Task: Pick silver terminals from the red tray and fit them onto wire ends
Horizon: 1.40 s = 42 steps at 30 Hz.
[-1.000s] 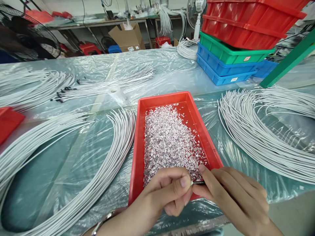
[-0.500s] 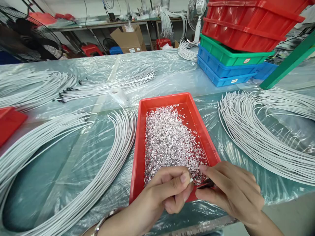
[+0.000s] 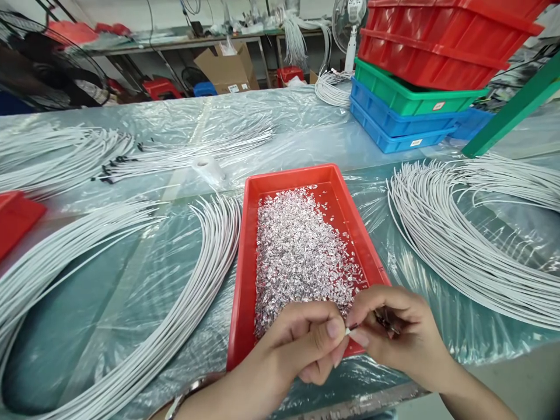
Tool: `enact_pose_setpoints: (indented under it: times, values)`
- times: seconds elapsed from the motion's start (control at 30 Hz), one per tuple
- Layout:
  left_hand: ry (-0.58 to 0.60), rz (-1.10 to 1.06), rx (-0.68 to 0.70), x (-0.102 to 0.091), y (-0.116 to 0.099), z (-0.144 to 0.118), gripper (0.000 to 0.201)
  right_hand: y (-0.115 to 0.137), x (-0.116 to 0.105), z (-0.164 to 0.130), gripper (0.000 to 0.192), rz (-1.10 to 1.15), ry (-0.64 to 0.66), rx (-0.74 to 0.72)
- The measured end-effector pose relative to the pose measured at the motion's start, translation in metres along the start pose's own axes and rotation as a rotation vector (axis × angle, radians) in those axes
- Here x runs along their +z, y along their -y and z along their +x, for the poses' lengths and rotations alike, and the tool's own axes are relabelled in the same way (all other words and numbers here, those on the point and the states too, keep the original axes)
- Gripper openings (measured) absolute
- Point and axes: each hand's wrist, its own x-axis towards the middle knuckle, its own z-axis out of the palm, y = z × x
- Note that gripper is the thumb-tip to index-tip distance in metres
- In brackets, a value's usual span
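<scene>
My left hand is closed in a pinch, with a short white cable end showing past the thumb and forefinger. My right hand meets it from the right, its thumb and forefinger closing at the cable's tip. Within the curled right fingers sits a small dark metal tool, mostly hidden, so its kind cannot be made out. Both hands are over the near end of a red tray. Inside lies a heap of tiny shiny silver pieces.
Bundles of white cables curve at the left and right. A clear plastic roll lies behind the tray. Stacked red bins, a green bin and blue bins stand back right, near a green post.
My right hand has turned and moved in against the cable end. The dark tool, earlier pointing out between thumb and forefinger, is now back inside the curled fingers.
</scene>
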Motion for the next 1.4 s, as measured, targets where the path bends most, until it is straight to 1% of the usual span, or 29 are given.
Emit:
enact_pose_setpoints:
  times: [0.17,0.23,0.3,0.47,0.63,0.77,0.9,1.17,1.4]
  values:
    - [-0.011,0.036,0.029,0.002,0.003,-0.001,0.035,0.0,0.0,-0.001,0.023,0.051,0.02,0.108]
    - [-0.032,0.069,0.04,0.002,0.004,-0.001,0.036,0.001,0.0,-0.001,0.024,0.077,0.026,0.146]
    - [-0.075,0.11,0.052,0.004,0.005,-0.002,0.037,0.001,-0.001,-0.001,0.024,0.081,0.014,0.165]
    - [-0.226,0.244,0.07,0.011,0.008,-0.003,0.037,0.0,0.0,-0.003,0.02,0.073,-0.036,0.238]
    - [-0.32,0.335,0.139,0.014,0.015,0.001,0.037,-0.001,0.003,-0.004,0.015,0.014,-0.131,0.275]
    - [-0.398,0.471,0.214,0.013,0.021,0.005,0.035,-0.003,0.007,-0.002,0.011,-0.036,-0.183,0.303]
    - [-0.417,0.51,0.259,0.014,0.024,0.008,0.036,-0.005,0.01,0.0,0.009,-0.059,-0.214,0.303]
    - [-0.441,0.465,0.251,0.016,0.023,0.01,0.037,-0.003,0.009,0.0,0.011,-0.085,-0.22,0.291]
    - [-0.469,0.496,0.243,0.016,0.025,0.012,0.036,-0.005,0.012,-0.003,0.012,-0.106,-0.242,0.285]
